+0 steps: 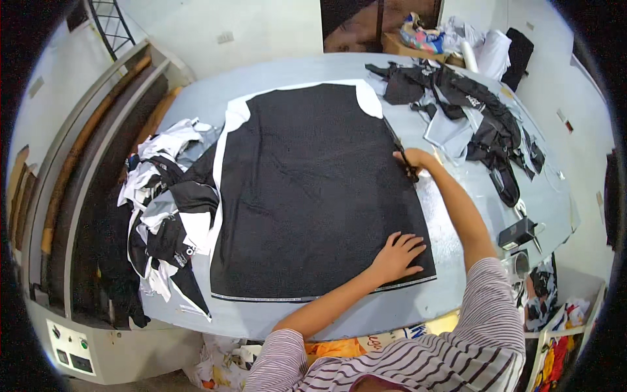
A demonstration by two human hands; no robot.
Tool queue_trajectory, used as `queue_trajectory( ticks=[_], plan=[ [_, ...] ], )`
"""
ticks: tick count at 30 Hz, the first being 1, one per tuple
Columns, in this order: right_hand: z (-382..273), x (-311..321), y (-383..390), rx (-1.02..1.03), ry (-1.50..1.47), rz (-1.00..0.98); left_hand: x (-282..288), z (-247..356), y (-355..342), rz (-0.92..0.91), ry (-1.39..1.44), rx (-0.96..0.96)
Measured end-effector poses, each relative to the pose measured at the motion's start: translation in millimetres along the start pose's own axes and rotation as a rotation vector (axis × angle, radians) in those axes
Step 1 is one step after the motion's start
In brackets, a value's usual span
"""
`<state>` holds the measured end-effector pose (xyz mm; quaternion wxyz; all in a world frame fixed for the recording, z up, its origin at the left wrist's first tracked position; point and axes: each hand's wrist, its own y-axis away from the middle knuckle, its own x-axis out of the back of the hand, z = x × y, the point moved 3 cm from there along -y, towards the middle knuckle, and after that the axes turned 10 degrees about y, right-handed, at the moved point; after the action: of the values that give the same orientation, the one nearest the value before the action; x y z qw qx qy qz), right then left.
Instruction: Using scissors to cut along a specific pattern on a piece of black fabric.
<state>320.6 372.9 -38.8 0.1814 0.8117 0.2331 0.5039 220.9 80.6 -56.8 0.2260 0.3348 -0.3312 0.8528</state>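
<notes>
A large black fabric panel (313, 189), shaped like a garment body, lies flat on the grey table. White material (236, 116) shows from under it along the left side and at both upper corners. My left hand (397, 257) rests on the panel's lower right part, palm down with fingers spread, holding nothing. At the panel's right edge, my right hand (421, 161) is closed around the handles of dark scissors (410, 172). Their blades point away from me along that edge; how far apart the blades are is unclear.
Black and white scraps (171, 215) are heaped left of the panel. Dark cut pieces (467, 98) lie at the far right. A small black box (517, 232) stands near the right edge. A machine with long rollers (85, 163) borders the table's left side.
</notes>
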Motion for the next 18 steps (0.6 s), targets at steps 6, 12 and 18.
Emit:
queue_trajectory(
  ticks=[6, 12, 18],
  plan=[
    [27, -11, 24, 0.062, -0.128, 0.058, 1, 9, 1, -0.028, -0.145, 0.063],
    [79, -43, 113, 0.126, -0.267, 0.035, 11, 19, 34, -0.121, -0.161, 0.037],
    [155, -80, 249, -0.043, -0.438, 0.107, 39, 74, 111, -0.290, -0.063, 0.044]
  ],
)
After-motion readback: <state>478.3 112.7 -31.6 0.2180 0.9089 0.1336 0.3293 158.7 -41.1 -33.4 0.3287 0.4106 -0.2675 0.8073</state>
